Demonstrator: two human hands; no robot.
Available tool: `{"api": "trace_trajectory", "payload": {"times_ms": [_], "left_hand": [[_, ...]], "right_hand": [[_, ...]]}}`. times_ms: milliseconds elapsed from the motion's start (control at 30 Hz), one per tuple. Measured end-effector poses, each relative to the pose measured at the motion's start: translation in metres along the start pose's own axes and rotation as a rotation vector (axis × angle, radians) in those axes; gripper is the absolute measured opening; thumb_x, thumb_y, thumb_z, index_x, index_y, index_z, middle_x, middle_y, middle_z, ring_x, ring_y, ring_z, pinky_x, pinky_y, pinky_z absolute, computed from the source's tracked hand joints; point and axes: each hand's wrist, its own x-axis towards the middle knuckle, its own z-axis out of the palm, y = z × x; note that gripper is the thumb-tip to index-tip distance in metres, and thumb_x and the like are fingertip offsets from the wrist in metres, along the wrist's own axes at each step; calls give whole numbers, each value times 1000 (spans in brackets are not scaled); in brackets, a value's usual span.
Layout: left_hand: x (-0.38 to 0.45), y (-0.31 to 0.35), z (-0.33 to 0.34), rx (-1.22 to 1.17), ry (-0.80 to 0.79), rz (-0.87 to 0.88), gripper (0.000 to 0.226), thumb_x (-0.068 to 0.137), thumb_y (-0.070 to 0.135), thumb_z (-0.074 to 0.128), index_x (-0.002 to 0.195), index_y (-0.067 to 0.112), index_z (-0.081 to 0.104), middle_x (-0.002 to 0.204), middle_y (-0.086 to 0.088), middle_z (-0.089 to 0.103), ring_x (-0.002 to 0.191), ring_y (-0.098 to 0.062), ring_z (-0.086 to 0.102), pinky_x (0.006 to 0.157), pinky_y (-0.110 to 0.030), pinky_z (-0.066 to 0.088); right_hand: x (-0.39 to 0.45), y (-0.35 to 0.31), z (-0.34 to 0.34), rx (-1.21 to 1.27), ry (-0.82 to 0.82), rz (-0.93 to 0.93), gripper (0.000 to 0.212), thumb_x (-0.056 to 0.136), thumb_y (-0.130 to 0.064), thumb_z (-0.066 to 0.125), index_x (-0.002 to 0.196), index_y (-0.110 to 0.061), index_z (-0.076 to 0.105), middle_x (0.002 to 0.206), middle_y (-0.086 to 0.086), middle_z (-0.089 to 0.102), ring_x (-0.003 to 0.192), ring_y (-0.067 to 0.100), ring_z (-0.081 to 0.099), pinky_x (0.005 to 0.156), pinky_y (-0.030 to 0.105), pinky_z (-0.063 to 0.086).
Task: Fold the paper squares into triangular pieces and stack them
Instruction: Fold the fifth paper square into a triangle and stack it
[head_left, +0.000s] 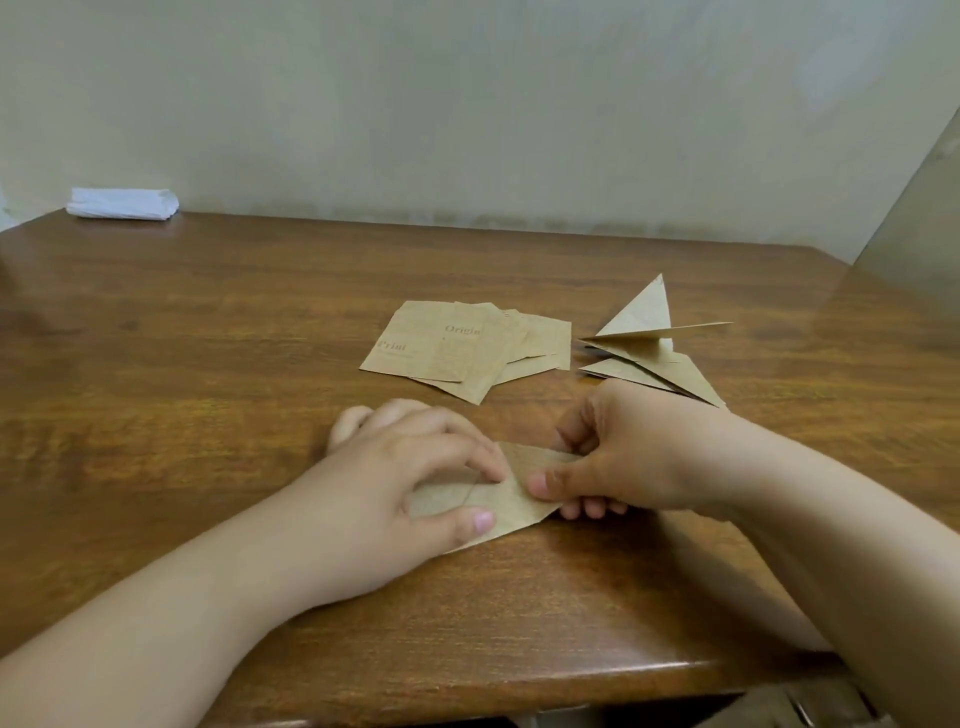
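Note:
A tan paper piece (511, 501) lies partly folded on the wooden table (208, 338) near its front edge. My left hand (415, 467) presses it down with thumb and fingertips on its left part. My right hand (623, 462) pinches its right side between thumb and fingers. Behind my hands, a loose pile of flat paper squares (462, 348) with printed text sits mid-table. To its right is a rough stack of folded triangles (654, 348), the top one half sprung open with a flap standing up.
A white folded cloth or tissue pack (122, 203) rests at the table's far left corner against the pale wall. A grey panel (924, 218) leans at the right edge. The table's front edge (571, 686) runs just below my forearms.

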Motion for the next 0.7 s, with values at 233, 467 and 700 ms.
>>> {"api": "trace_trajectory", "payload": {"times_ms": [233,467,700], "left_hand": [[1,-5,1,-34,-40,-55,25,80,55,56,105,56,55,116,46,39,108,36,4,107,-21,6],[0,-8,-2,-24,-100,-32,35,67,74,43,99,64,50,123,50,34,125,24,11,119,-41,-1],[0,-13,-10,-11,-232,-8,48,69,73,40,116,67,43,129,54,21,126,28,2,116,-38,-12]], "right_hand": [[-17,10,14,-372,392,-36,36,72,-58,68,93,-36,49,92,-18,42,90,5,44,78,24,41],[-22,-6,58,-159,383,-345,15,87,-45,56,79,-33,55,87,-12,52,93,6,42,95,29,34],[-21,-5,62,-82,418,-301,18,80,-40,61,70,-25,60,77,-8,57,86,7,49,102,26,25]]}}
